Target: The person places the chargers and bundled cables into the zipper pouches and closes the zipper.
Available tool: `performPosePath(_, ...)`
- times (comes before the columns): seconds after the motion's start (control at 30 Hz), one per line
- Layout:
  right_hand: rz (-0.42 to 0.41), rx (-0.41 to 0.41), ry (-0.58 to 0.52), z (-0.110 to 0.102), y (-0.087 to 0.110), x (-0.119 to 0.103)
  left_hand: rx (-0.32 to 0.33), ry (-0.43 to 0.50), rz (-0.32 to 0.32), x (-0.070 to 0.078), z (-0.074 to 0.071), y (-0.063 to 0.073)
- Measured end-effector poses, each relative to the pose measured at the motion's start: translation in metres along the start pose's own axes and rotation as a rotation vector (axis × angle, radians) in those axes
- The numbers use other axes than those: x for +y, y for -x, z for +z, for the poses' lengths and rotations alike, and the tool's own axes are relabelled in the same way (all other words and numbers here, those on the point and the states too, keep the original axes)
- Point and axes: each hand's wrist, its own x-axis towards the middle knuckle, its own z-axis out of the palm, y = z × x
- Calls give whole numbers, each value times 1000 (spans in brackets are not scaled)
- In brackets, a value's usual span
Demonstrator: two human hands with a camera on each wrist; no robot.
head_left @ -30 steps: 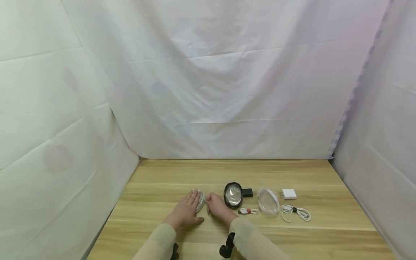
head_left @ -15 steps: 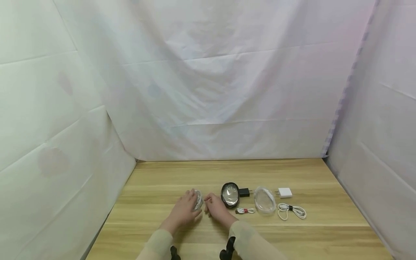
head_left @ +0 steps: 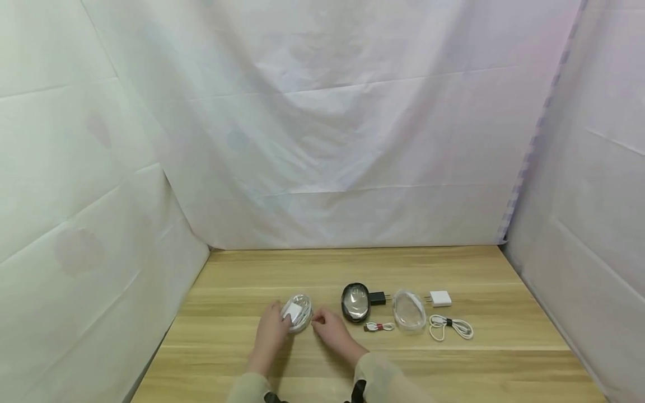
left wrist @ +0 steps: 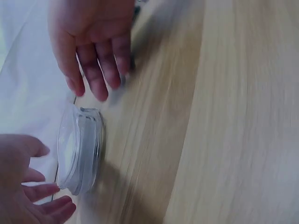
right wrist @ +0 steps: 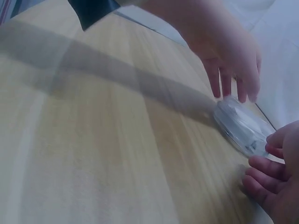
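Clear case (head_left: 304, 312) (white contents (head_left: 293, 311)) between hands (head_left: 270, 331) (head_left: 331, 329)

We could pass a hand over the wooden tabletop (head_left: 274, 272) behind the clear oval case (head_left: 301, 314); rightward, the black-rimmed case (head_left: 355, 303) and black wall charger (head_left: 377, 298) block us.

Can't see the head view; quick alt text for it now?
A person's left hand and right hand flank a round clear case with a white block showing, on a wood-grain table. To the right lie a black-rimmed case, black adapter, red-banded cable, clear-rimmed case, white adapter and black-banded white cable. White cloth hangs behind and at both sides.
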Motion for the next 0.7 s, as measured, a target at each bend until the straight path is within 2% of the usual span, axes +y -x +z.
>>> performPosePath(0.23, 21, -3, -36, 10, 7, -7, 57, 122, -129, 1, 5, 13)
performPosePath(0.37, -10, -17, -54, 14, 9, -9, 76, 196, -188, 1, 9, 19)
performPosePath(0.53, -39, 8, -73, 18, 10, -4, 85, 255, -270, 4, 15, 20)
performPosePath(0.7, -44, 21, -60, 18, 8, -1, 107, 279, -292, 8, 19, 17)
